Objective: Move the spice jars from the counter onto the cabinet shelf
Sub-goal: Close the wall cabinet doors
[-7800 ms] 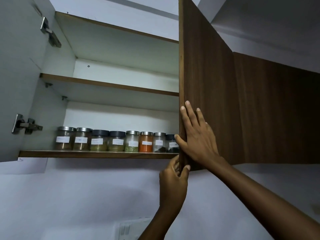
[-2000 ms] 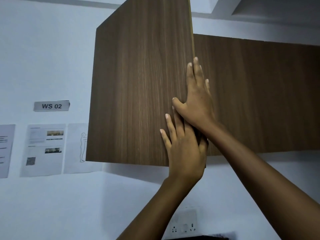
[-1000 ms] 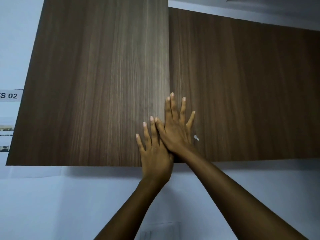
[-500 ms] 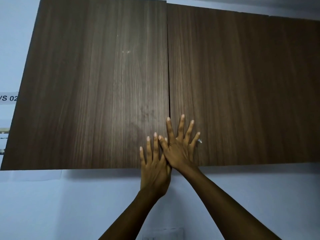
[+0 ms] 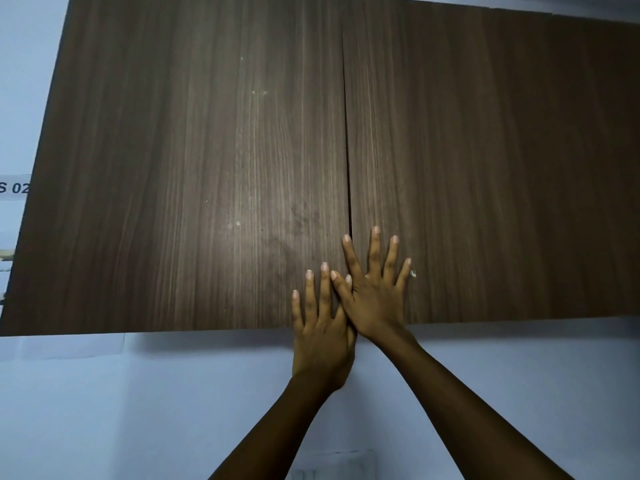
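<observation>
Since the earlier frame the left cabinet door [image 5: 194,168] has been swung shut, so the spice jars are hidden. Left hand [image 5: 320,336] and right hand [image 5: 375,299] are laid flat, fingers [image 5: 375,249] spread, beside the vertical seam [image 5: 347,150], overlapping near the lower edge.

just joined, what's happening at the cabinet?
A person has both hands flat on a wall cabinet with its two wooden doors shut. The left hand presses the bottom corner of the left door; the right hand lies spread on the right door, its thumb crossing over the left hand's fingers at the seam. Neither hand holds anything. No spice jars or shelf are visible with the doors closed.
</observation>
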### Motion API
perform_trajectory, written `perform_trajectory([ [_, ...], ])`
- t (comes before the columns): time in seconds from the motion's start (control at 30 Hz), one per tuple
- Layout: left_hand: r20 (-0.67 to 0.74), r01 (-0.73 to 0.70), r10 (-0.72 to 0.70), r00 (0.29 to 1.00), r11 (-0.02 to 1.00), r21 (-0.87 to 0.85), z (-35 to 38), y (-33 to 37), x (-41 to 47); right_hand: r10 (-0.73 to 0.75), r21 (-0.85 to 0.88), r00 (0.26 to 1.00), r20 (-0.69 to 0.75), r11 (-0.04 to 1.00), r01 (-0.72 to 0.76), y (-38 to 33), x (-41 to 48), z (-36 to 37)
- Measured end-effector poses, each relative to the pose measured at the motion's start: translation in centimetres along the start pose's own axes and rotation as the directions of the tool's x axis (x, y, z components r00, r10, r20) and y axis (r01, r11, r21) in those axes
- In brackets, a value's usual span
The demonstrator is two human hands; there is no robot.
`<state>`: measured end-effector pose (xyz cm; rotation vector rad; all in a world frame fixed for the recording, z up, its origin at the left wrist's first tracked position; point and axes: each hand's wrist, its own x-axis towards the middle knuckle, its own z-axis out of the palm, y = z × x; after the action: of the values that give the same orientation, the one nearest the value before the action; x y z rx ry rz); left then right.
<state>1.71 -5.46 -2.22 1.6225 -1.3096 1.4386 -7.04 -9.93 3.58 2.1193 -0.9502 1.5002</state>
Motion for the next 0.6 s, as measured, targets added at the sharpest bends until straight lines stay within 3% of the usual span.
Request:
perform_trajectory([
  [0.23,0.126,-0.031,0.037,0.991,0.998,-0.053,-1.1,-0.6,-0.7,0.038,0.014,0.999,0.036,0.999,-0.039,0.0,-1.8,0.4],
  [0.43,0.225,-0.133,0.151,0.963,0.987,-0.095,-2.4,-1.9,-3.0,0.046,0.007,0.977,0.210,0.999,-0.048,0.1,-4.6,-0.1],
  [0.6,0.399,-0.184,0.189,0.897,0.982,-0.052,-3.8,-2.6,-5.2,-0.004,0.019,0.916,0.400,1.000,-0.004,0.5,-6.7,-1.8],
])
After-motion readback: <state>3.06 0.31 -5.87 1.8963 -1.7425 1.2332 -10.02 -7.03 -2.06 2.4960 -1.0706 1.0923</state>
